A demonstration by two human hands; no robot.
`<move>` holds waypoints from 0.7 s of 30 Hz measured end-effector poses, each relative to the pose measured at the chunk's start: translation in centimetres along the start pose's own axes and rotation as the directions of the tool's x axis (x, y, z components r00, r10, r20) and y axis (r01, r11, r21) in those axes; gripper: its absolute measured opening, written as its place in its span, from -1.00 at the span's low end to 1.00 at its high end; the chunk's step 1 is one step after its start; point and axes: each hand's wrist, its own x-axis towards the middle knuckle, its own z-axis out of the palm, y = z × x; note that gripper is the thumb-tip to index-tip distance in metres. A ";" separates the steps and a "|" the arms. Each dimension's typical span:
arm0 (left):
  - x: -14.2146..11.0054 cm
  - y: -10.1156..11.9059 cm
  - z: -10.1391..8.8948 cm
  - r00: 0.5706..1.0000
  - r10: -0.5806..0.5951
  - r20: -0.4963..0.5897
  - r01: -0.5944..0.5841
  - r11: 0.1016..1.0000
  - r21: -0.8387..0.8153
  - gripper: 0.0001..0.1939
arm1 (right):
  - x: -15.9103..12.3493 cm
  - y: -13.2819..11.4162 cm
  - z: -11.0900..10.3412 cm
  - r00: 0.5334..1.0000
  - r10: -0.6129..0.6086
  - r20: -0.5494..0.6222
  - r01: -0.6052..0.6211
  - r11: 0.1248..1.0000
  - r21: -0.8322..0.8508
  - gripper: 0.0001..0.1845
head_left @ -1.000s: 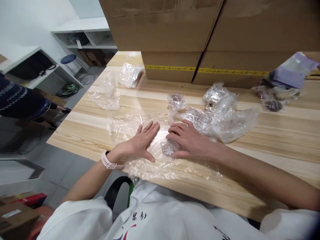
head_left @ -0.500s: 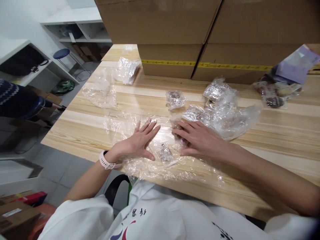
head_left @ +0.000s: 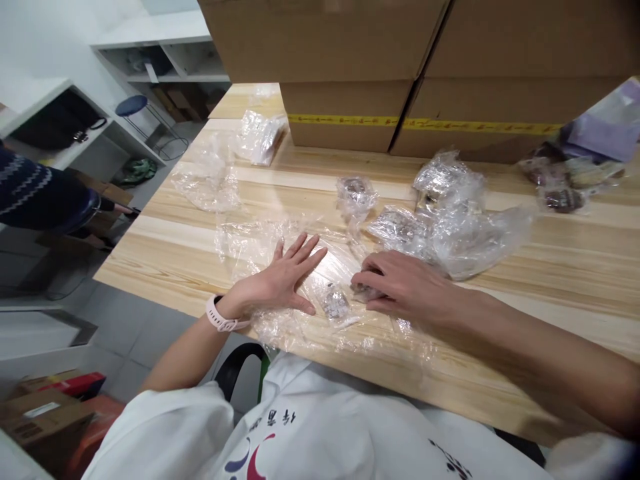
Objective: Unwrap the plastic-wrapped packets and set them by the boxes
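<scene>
Film (head_left: pixel 243 250), clear and crinkled, lies under the left hand (head_left: pixel 277 283), which is spread flat, fingers apart. Just right of it, a small wrapped packet (head_left: pixel 335 303) rests on the film; farther right, the right hand (head_left: pixel 407 283) grasps a second packet (head_left: pixel 366 292).

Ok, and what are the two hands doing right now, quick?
Left hand: open, fingers spread, flat on the clear plastic.
Right hand: closed, fingers curled around a small wrapped packet.

There are two hands (head_left: pixel 277 283), one watch band (head_left: pixel 219 317) and two boxes (head_left: pixel 340 137) with yellow tape (head_left: pixel 340 121). The shiny packs (head_left: pixel 453 190) are many (too jumbled to count).
</scene>
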 end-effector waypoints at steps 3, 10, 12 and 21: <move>0.0 0.0 0.0 1.000 0.006 -0.005 -0.006 1.000 -0.002 0.27 | -1.7 -1.3 -0.9 0.982 -0.021 -0.187 -0.003 0.992 -0.130 -0.84; 0.1 0.0 0.2 1.000 -0.005 -0.007 0.005 1.000 -0.006 0.28 | 0.2 -3.4 -2.5 0.966 0.037 -0.254 0.034 0.962 0.272 -0.65; 0.1 0.0 0.3 1.000 -0.002 -0.019 0.002 1.000 -0.009 0.27 | 2.3 -3.4 -1.3 0.997 -0.022 -0.076 0.045 0.950 0.308 -0.66; -0.2 -0.3 0.8 0.997 -0.030 -0.067 0.033 0.998 0.047 0.21 | 4.0 -3.2 0.5 0.959 -0.239 0.152 0.188 0.939 0.288 -0.63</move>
